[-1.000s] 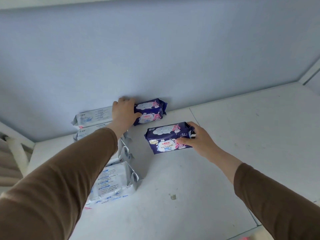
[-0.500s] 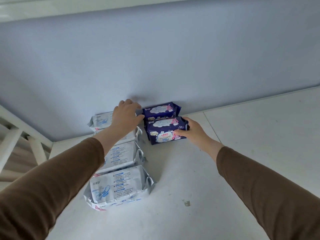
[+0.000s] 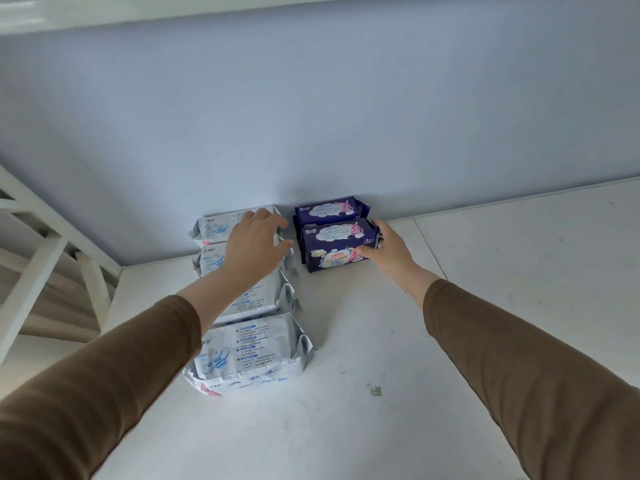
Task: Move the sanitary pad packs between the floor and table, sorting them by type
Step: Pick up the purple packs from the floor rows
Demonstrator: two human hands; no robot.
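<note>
Two dark blue pad packs lie by the blue wall: the far one (image 3: 327, 210) against the wall, the near one (image 3: 332, 249) pressed up to it. My right hand (image 3: 389, 252) grips the near pack's right end, thumb on its top face. To their left, several white pad packs run in a column from the wall towards me; the farthest (image 3: 212, 227) touches the wall and the nearest (image 3: 249, 353) lies apart in front. My left hand (image 3: 254, 245) hovers over the two far white packs with fingers spread and relaxed, holding nothing.
The packs lie on a white surface (image 3: 346, 427) with a seam (image 3: 427, 244) to the right and a small chip (image 3: 375, 390) in front. A white railing (image 3: 41, 265) stands at the left, past the surface's edge.
My right hand slid the near dark blue pack back against the far one. My left hand let go of the far dark blue pack and moved left over the white packs.
</note>
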